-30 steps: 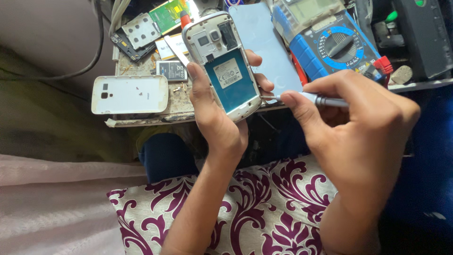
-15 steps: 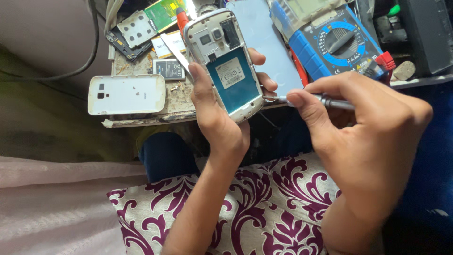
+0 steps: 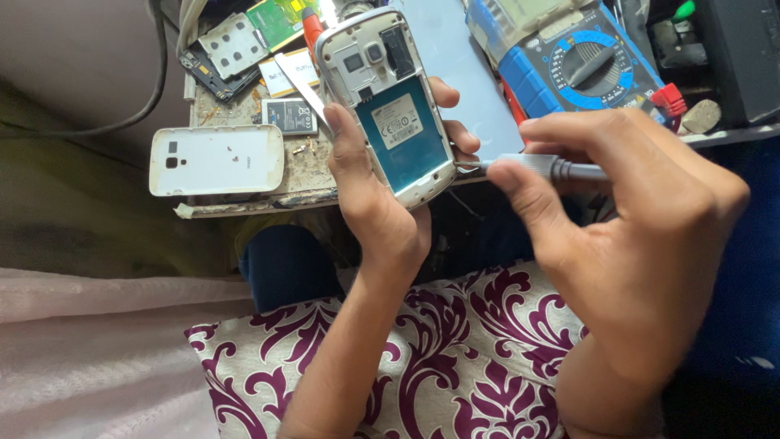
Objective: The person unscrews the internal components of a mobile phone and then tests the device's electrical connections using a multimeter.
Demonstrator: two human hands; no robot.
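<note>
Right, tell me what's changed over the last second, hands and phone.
Little has changed. The right hand, holding the grey screwdriver, has slid a little to the right, its tip staying at the lower right edge of the open phone. The left hand still grips the phone, back side up, as before. The white back cover and the blue multimeter have not moved on the bench.

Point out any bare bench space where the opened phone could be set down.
Little is free: a worn strip of bench between the white back cover and the left hand holding the phone. The back, around the circuit boards and multimeter, is crowded.
</note>
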